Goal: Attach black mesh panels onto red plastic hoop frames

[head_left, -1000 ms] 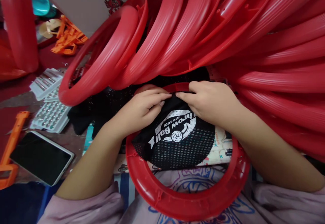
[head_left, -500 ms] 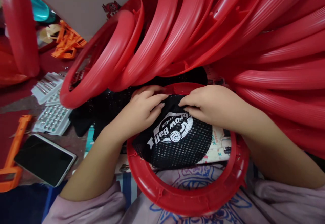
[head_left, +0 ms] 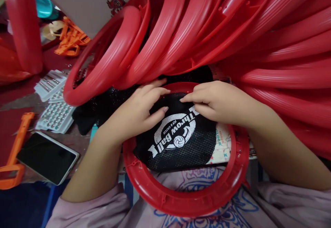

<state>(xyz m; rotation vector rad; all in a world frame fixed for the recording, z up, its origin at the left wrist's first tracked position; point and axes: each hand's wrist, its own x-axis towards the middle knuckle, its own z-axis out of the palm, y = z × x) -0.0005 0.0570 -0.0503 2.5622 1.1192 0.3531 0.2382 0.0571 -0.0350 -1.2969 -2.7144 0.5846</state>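
Note:
A black mesh cloth [head_left: 181,155] with white "Throw Ball" print lies over the far part of a red plastic ring [head_left: 191,202], whose ribbed inner side faces up at my lap. My left hand [head_left: 144,105] rests on the cloth's upper left, thumb and index finger spread apart. On the upper right, my right hand [head_left: 214,100] touches the cloth with its index finger stretched out and its thumb lower down. Both hands are near the ring's far rim, and some right-hand fingers are hidden.
Many red rings [head_left: 165,42] lean in a row behind and to the right. At left are a phone [head_left: 48,157], an orange plastic part [head_left: 19,152], trays of small shiny pieces [head_left: 55,116] and more orange parts [head_left: 71,38]. Black cloth [head_left: 93,109] lies beneath the leaning rings.
The cloth's print has spread flatter and shows more fully. My left thumb and index finger have parted, and my right index finger is straighter. The ring has shifted slightly left in view.

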